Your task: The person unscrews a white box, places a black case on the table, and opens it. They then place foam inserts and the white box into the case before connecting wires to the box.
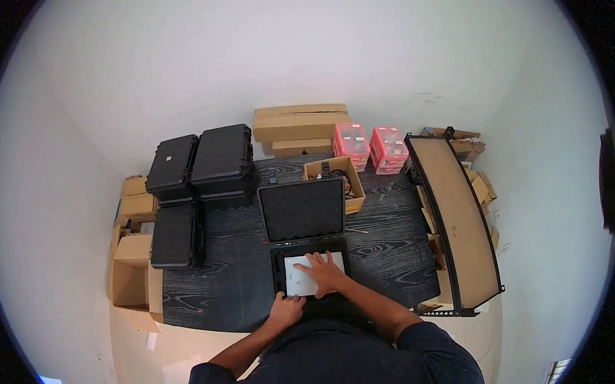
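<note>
- While the right hand (326, 276) lies spread out on top of the white flat thing (298, 282), the left hand (286, 310) is bent at the near left corner of it, by the edge of the black case (276, 253); the right hand is not clenched; I cannot tell if the left fingers pinch anything or just rest there.
- The white flat thing sits in the bottom part of the case, with dark slots on its left; the case is open on the dark table (398, 263); its lid (303, 211) stands up at the back, with bumpy foam inside.
- If the right hand pushes hard on one side, I think the white thing could tip or get stuck crooked; a hard push could also bend it.
- If the lid gets a bump, it might fall on the hands; the left fingers could get pinched at the edge too.
- The case looks close to the near edge of the table; a strong pull toward the body might make it slide off.
- The lid is very near the brown box (354, 196) behind it; a knock there could shove that box.
- The right hand hides much of the white thing; its small marks are too tiny to read; the left fingertips are hard to see; the dark shirt (334, 360) makes the case's near side hard to make out.
</note>
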`<state>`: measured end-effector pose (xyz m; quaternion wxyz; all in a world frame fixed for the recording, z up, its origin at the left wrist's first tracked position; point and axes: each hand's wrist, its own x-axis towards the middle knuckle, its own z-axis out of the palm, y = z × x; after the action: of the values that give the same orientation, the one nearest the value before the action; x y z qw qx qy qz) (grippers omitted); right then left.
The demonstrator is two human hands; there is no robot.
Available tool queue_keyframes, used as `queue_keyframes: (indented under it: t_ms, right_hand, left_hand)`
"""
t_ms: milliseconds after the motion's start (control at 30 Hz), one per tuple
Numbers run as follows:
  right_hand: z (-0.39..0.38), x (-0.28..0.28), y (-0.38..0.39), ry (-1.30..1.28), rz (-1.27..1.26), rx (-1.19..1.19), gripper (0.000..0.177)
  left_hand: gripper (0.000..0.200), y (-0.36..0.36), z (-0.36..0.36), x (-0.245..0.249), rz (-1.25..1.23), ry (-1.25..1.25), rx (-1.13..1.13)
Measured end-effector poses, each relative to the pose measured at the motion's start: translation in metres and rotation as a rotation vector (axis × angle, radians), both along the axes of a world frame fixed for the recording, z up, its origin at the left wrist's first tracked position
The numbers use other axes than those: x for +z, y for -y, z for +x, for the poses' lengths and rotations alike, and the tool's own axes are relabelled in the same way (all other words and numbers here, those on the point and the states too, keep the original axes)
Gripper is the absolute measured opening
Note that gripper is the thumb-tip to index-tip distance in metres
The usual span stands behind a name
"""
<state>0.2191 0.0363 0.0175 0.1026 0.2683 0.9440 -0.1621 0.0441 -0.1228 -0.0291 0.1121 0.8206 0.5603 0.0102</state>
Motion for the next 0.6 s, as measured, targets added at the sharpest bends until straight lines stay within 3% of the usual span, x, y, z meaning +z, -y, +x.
queue_keyframes:
  t_ms: [67, 167, 233, 333, 433, 533, 600]
  right_hand:
    - [0.004, -0.002, 0.000, -0.019, -0.003, 0.005, 0.128]
    - [0.016, -0.007, -0.006, -0.181, -0.030, 0.011, 0.112]
    - [0.030, -0.021, -0.011, -0.421, -0.054, -0.027, 0.097]
    - [0.056, -0.027, -0.017, -0.469, 0.100, -0.189, 0.080]
    - [0.076, -0.033, -0.010, -0.541, 0.054, -0.492, 0.075]
    - [0.084, -0.038, -0.001, -0.524, -0.172, -0.687, 0.074]
    - [0.085, -0.046, 0.002, -0.543, -0.201, -0.698, 0.075]
  left_hand:
    - [0.033, 0.000, -0.003, 0.007, -0.038, 0.076, 0.010]
    - [0.054, -0.008, -0.007, 0.033, 0.140, 0.092, 0.053]
    - [0.066, -0.013, -0.006, 0.049, 0.077, 0.017, 0.134]
    - [0.082, -0.025, -0.003, 0.066, -0.051, -0.092, 0.208]
    - [0.088, -0.033, -0.003, 0.065, -0.075, -0.150, 0.169]
    - [0.090, -0.039, -0.006, 0.044, -0.022, -0.184, 0.084]
    - [0.089, -0.040, -0.006, 0.039, -0.058, -0.172, 0.070]
